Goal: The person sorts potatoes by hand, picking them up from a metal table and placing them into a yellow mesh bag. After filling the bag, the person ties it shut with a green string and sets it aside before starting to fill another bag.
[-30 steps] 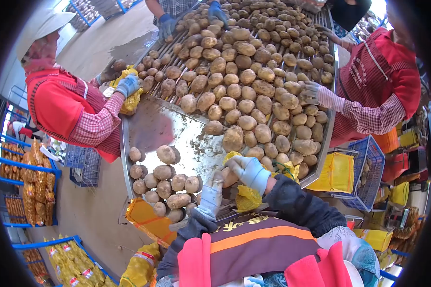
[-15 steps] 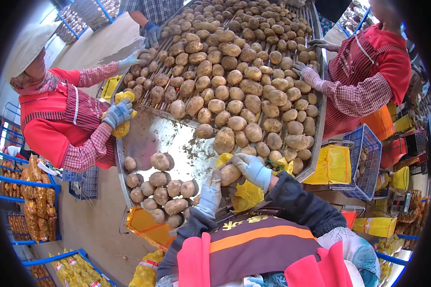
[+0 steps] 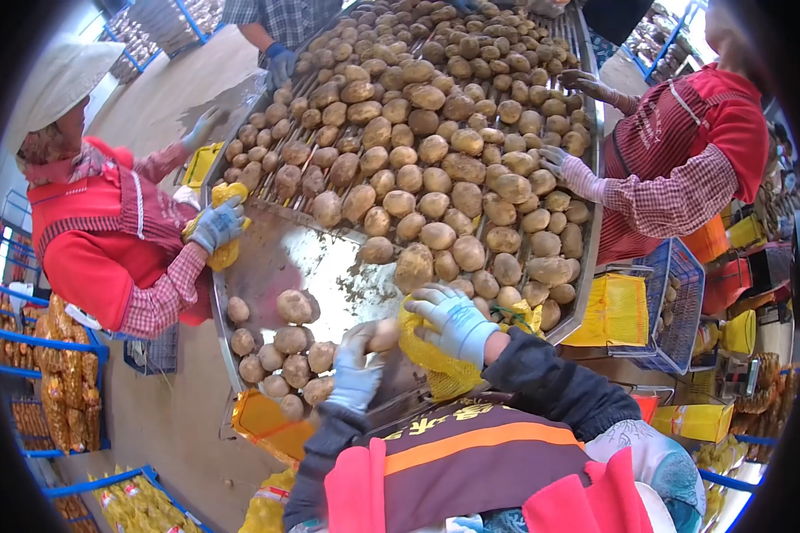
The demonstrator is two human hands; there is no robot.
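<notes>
My left hand (image 3: 356, 369), in a pale blue-grey glove, is closed around a potato (image 3: 384, 336) at the metal tray, slightly blurred by motion. Just left of it lies a small group of potatoes (image 3: 294, 355). My right hand (image 3: 454, 322), gloved alike, grips the top of a yellow mesh bag (image 3: 447, 366) that hangs toward my apron. Beyond my hands a large heap of potatoes (image 3: 436, 178) covers the slatted sorting table. What the bag contains cannot be made out.
The metal tray (image 3: 280, 238) borders the heap. One person (image 3: 107, 240) on the left holds a yellow bag; another (image 3: 684, 151) on the right reaches to the heap, and a blue-gloved hand (image 3: 280, 62) is at the far edge. Blue crates (image 3: 667, 306) and an orange chute (image 3: 271, 426) flank me.
My left hand has moved left with the potato, away from my right hand, which has shifted slightly onto the bag. The left person's far hand has pulled back from the heap.
</notes>
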